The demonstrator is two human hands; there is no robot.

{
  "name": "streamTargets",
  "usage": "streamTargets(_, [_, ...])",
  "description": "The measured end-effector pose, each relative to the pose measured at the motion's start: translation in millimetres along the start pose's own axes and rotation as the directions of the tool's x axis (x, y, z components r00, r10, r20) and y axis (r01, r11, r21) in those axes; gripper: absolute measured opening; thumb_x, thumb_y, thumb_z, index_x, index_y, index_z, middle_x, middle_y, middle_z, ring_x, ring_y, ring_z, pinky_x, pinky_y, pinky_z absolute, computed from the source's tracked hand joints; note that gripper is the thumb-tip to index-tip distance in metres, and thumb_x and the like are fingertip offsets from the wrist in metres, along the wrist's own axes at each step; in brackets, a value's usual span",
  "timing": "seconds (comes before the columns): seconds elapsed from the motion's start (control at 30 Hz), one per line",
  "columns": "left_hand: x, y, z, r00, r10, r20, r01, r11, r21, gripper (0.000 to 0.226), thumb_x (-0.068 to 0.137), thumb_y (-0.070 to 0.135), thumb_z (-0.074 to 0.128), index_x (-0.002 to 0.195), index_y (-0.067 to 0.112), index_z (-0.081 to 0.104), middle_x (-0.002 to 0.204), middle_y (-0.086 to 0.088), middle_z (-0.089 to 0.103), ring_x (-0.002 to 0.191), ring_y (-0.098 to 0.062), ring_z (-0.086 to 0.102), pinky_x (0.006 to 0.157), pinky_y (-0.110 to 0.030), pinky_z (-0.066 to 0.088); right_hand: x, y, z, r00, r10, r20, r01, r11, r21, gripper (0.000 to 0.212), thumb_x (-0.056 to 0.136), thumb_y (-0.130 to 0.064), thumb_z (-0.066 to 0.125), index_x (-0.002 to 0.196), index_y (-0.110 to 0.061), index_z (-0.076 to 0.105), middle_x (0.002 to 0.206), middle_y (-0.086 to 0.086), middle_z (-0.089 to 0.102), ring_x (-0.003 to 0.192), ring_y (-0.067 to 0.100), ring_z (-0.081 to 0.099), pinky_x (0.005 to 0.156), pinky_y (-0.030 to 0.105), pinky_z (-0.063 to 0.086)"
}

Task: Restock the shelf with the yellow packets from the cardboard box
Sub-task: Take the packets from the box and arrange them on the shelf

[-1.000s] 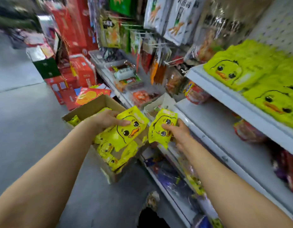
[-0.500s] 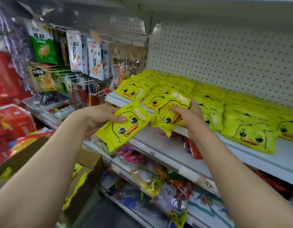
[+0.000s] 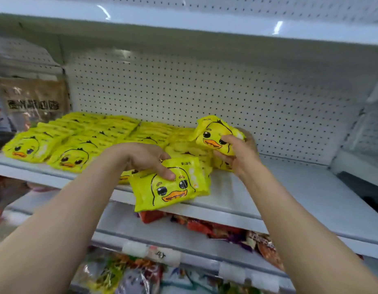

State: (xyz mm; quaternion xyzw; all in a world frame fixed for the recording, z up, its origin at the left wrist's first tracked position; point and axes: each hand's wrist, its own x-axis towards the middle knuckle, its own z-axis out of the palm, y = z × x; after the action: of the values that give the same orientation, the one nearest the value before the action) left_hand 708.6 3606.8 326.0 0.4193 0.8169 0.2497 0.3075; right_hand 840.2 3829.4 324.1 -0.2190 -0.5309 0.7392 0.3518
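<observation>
My left hand (image 3: 145, 159) grips a yellow duck-face packet (image 3: 173, 185) at the front edge of the white shelf (image 3: 279, 187). Farther back and to the right, my right hand (image 3: 240, 152) holds a second yellow duck packet (image 3: 213, 132) just above the right end of the stock. Rows of matching yellow packets (image 3: 77, 141) lie flat over the shelf's left and middle. The cardboard box is out of view.
White pegboard (image 3: 205, 98) backs the shelf, and another shelf (image 3: 184, 24) hangs above. The shelf's right part is bare. Lower shelves (image 3: 205, 228) carry red and mixed snack bags. A brown hanging bag (image 3: 33, 100) sits at the left.
The view has swung up from the box to the shelf. Both hands have carried their packets forward over the shelf, the right one reaching deeper and to the right.
</observation>
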Motion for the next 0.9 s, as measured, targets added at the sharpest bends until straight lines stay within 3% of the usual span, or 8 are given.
streamTargets(0.13, [50.9, 46.7, 20.0, 1.0, -0.012, -0.001, 0.012, 0.992, 0.129, 0.101, 0.043, 0.065, 0.083, 0.13, 0.021, 0.059, 0.131, 0.005, 0.061, 0.123, -0.019, 0.055, 0.106, -0.045, 0.043, 26.6, -12.9, -53.8, 1.0, -0.004, -0.018, 0.003, 0.996, -0.087, 0.03, 0.081, -0.01, 0.077, 0.109, -0.014, 0.065, 0.111, 0.013, 0.071, 0.098, 0.029, 0.071, 0.061, 0.035, 0.061])
streamTargets(0.27, [91.6, 80.7, 33.9, 0.997, 0.002, 0.077, -0.015, 0.985, 0.174, 0.065, 0.06, 0.053, 0.086, 0.115, 0.024, 0.066, 0.112, 0.007, 0.068, 0.111, -0.022, 0.062, 0.098, -0.043, 0.049, 44.0, -22.1, -92.6, 0.999, 0.008, -0.05, -0.015, 0.991, -0.134, 0.019, 0.083, -0.021, 0.079, 0.096, -0.013, 0.068, 0.097, 0.011, 0.075, 0.081, 0.024, 0.072, 0.059, 0.028, 0.059])
streamTargets(0.3, [100.5, 88.9, 36.5, 0.997, 0.014, 0.078, -0.03, 0.978, 0.205, 0.064, 0.062, 0.053, 0.085, 0.116, 0.024, 0.065, 0.111, 0.009, 0.067, 0.112, -0.021, 0.061, 0.099, -0.043, 0.048, 46.5, -25.6, -99.6, 0.998, 0.015, -0.055, -0.022, 0.992, -0.127, 0.017, 0.083, -0.02, 0.078, 0.093, -0.012, 0.068, 0.09, 0.01, 0.074, 0.075, 0.022, 0.071, 0.061, 0.029, 0.06])
streamTargets(0.4, [126.0, 116.9, 45.5, 0.994, 0.032, 0.102, -0.061, 0.951, 0.304, 0.072, 0.065, 0.055, 0.083, 0.126, 0.023, 0.06, 0.132, 0.005, 0.059, 0.126, -0.022, 0.052, 0.108, -0.044, 0.04, 53.1, -36.6, -118.3, 0.998, 0.038, -0.04, -0.042, 0.991, -0.127, 0.01, 0.085, -0.014, 0.076, 0.088, -0.008, 0.067, 0.078, 0.007, 0.074, 0.066, 0.019, 0.071, 0.073, 0.038, 0.061])
streamTargets(0.53, [159.6, 149.4, 53.3, 0.995, 0.004, 0.097, -0.043, 0.914, 0.404, 0.094, 0.07, 0.053, 0.08, 0.147, 0.018, 0.039, 0.153, -0.001, 0.038, 0.139, -0.028, 0.038, 0.113, -0.045, 0.034, 55.4, -45.9, -140.3, 0.998, 0.012, -0.057, -0.02, 0.988, -0.154, 0.011, 0.085, -0.008, 0.075, 0.094, -0.009, 0.068, 0.083, 0.006, 0.075, 0.069, 0.019, 0.072, 0.063, 0.034, 0.061])
streamTargets(0.6, [173.5, 159.6, 55.5, 0.997, 0.002, 0.072, -0.035, 0.88, 0.474, 0.092, 0.068, 0.056, 0.08, 0.145, 0.02, 0.044, 0.149, -0.001, 0.044, 0.134, -0.03, 0.044, 0.11, -0.046, 0.038, 54.8, -50.3, -149.5, 0.997, -0.024, -0.076, 0.011, 0.987, -0.162, 0.016, 0.084, -0.007, 0.075, 0.097, -0.009, 0.068, 0.086, 0.007, 0.075, 0.071, 0.019, 0.073, 0.063, 0.033, 0.06])
streamTargets(0.73, [198.6, 164.8, 54.5, 0.999, 0.02, 0.034, -0.036, 0.834, 0.551, 0.059, 0.067, 0.057, 0.08, 0.114, 0.023, 0.067, 0.121, 0.003, 0.065, 0.11, -0.024, 0.061, 0.099, -0.043, 0.048, 52.7, -53.8, -163.6, 0.995, -0.044, -0.085, 0.032, 0.99, -0.139, 0.024, 0.083, -0.005, 0.076, 0.105, -0.008, 0.068, 0.094, 0.009, 0.075, 0.079, 0.02, 0.074, 0.065, 0.033, 0.061])
streamTargets(0.9, [217.4, 158.2, 52.3, 0.998, 0.07, -0.007, -0.051, 0.793, 0.607, 0.053, 0.073, 0.049, 0.079, 0.112, 0.016, 0.065, 0.117, 0.001, 0.06, 0.107, -0.022, 0.057, 0.094, -0.04, 0.049, 51.6, -52.5, -174.4, 0.993, -0.053, -0.105, 0.035, 0.986, -0.163, 0.027, 0.081, -0.004, 0.077, 0.106, -0.008, 0.069, 0.095, 0.01, 0.076, 0.075, 0.019, 0.074, 0.059, 0.03, 0.059])
